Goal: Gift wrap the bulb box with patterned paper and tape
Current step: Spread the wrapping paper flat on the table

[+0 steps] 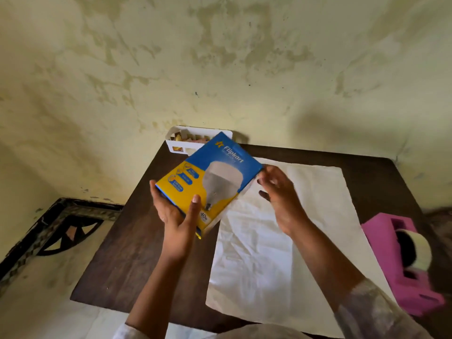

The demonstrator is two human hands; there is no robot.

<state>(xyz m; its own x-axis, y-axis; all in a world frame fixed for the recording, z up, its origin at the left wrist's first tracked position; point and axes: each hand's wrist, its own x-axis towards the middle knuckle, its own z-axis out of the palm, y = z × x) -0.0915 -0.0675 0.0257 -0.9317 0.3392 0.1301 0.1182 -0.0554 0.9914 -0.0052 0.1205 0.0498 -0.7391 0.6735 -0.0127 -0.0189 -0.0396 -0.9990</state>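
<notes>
My left hand (177, 214) grips the near end of the blue and yellow bulb box (212, 174), thumb on its printed face, fingers under it. The box hangs tilted above the left part of the dark table (122, 253). My right hand (278, 192) is at the box's far right corner with relaxed fingers; whether it touches the box is unclear. A sheet of paper (281, 241) lies flat on the table with its plain white side up, under my right hand. A pink tape dispenser (391, 248) with a roll of tape (420, 250) stands at the table's right edge.
A white compartment tray (181, 140) with small items sits at the table's far edge against the stained wall (220, 57). Patterned floor (61, 228) shows to the left of the table.
</notes>
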